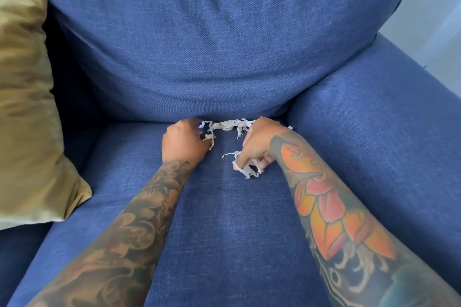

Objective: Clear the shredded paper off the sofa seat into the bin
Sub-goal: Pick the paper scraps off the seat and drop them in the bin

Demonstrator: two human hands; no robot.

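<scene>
at frame centre, thin white shredded paper strips lie along the blue fabric sofa seat back crease; left hand and right hand each pinch tufts—likely featherlight, limp, scatter-prone, so gather in bunches.

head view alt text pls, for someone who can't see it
Two hands, left hand and right hand, gather shredded paper at the back of a blue sofa seat; the right holds a clump. A tan cushion sits left.
</scene>
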